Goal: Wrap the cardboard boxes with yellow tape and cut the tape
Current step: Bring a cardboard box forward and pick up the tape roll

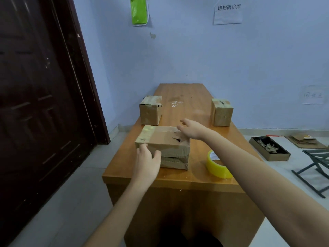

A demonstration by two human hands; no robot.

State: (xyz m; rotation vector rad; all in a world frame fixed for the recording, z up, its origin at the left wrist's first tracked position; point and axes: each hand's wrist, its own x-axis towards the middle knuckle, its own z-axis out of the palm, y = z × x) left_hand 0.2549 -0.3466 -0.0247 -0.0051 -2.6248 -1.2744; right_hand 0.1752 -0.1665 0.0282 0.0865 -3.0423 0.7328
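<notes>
A long cardboard box point(162, 139) lies near the front of the wooden table point(188, 97), with yellowish tape across its left end and a dark mark on top. My left hand point(146, 160) grips its near left corner, thumb on the front face. My right hand point(193, 129) hovers with fingers spread at the box's far right top edge; contact is unclear. A roll of yellow tape point(218, 166) stands on its edge to the right of the box, partly behind my right forearm. Two smaller taped boxes stand farther back, one left point(150, 111), one right point(221, 113).
A dark door point(41, 95) fills the left. On the floor at right lie a shallow box of scraps point(269, 148), flattened cardboard point(305, 140) and a folding metal frame point(315, 168). Paper notices and a green bag hang on the wall.
</notes>
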